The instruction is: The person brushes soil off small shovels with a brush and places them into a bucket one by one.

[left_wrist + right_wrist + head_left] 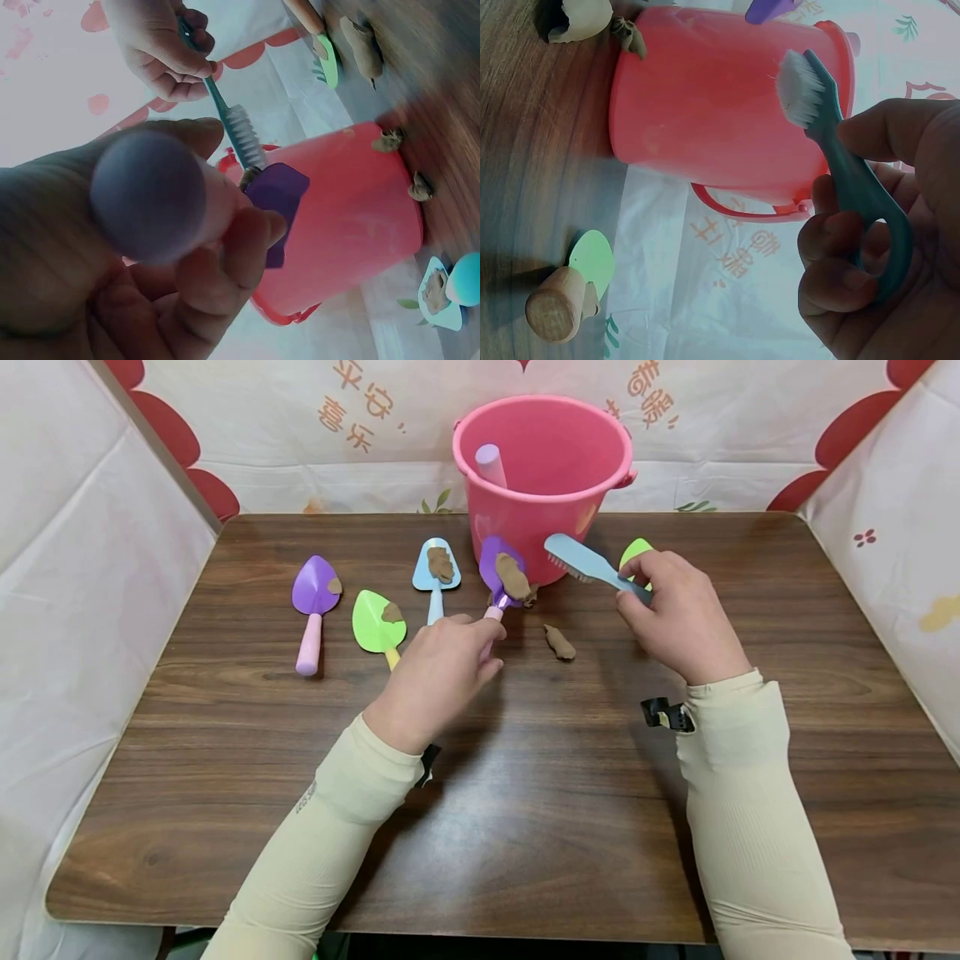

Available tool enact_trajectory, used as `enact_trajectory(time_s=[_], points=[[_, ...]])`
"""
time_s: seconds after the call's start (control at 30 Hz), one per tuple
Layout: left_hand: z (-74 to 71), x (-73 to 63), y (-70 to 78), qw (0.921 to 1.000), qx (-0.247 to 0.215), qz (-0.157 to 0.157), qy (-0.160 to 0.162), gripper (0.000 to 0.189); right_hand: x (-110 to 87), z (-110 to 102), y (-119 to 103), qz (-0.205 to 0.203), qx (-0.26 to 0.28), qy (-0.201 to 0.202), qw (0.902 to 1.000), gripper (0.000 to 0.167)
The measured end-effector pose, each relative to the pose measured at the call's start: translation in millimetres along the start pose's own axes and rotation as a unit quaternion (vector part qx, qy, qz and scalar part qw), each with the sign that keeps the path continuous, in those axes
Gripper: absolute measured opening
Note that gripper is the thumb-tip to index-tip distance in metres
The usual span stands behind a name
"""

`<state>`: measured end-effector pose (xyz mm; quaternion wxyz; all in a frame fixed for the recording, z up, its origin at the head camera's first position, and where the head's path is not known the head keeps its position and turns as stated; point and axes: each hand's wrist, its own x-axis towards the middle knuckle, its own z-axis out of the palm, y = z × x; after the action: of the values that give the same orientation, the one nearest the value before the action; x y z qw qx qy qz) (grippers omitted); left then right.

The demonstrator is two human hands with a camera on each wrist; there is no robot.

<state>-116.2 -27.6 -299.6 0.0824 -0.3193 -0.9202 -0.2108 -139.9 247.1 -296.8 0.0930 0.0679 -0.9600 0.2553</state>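
Note:
My left hand (442, 681) grips the pink handle of a small purple trowel (490, 556). On its blade lies a brown clay-like lump (512, 577). A blue brush (581, 558) with white bristles is held in my right hand (678, 614). Fingers curl round its looped handle in the right wrist view, and the bristle end points toward the trowel. Behind both tools stands a pink bucket (525, 518), with a lilac handle (490, 460) sticking up inside it. In the head view, the trowel's blade overlaps the bucket's front; whether they touch I cannot tell.
To the left lie a purple trowel (311, 593), a green trowel (369, 625) and a light blue trowel (422, 578), each bearing brown stuff. Another green trowel (592, 259) is beyond my right hand. A brown lump (559, 643) rests on the wooden table (555, 835).

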Motion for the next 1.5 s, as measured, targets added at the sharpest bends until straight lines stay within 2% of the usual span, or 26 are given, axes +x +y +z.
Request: enact_trajectory(time_s=[0.13,0.27,0.4,0.53,0.67,0.87,1.5], points=[[1.0,0.2,-0.4,1.0000,-0.002,-0.001,0.008,0.020,-0.9,-1,0,-0.005,0.001,0.006,1.0000,0.023],[2.6,1.2,-1.1,1.0000,0.007,0.002,0.007,0.013,-2.9,-2,-3,-0.028,0.011,0.019,0.9994,0.021],[3.9,2.1,-1.3,0.9998,0.018,0.003,0.013,0.005,-4.7,-1,-8,-0.084,0.036,0.021,0.9956,0.018],[3.7,2.7,-0.8,0.9997,0.008,0.010,0.022,0.009,-6.3,1,-13,-0.156,0.062,-0.001,0.9857,0.011],[2.9,2.9,-1.1,0.9996,-0.003,0.023,0.018,0.011,-5.7,4,-16,-0.196,0.076,-0.025,0.9774,0.011],[1.5,2.4,-0.4,0.9992,-0.003,0.039,0.009,0.011,-3.6,8,-15,-0.182,0.059,-0.041,0.9807,0.011],[1.2,3.0,4.3,0.9989,0.001,0.046,0.005,0.015,-2.2,2,-10,-0.127,0.027,-0.045,0.9905,0.013]])
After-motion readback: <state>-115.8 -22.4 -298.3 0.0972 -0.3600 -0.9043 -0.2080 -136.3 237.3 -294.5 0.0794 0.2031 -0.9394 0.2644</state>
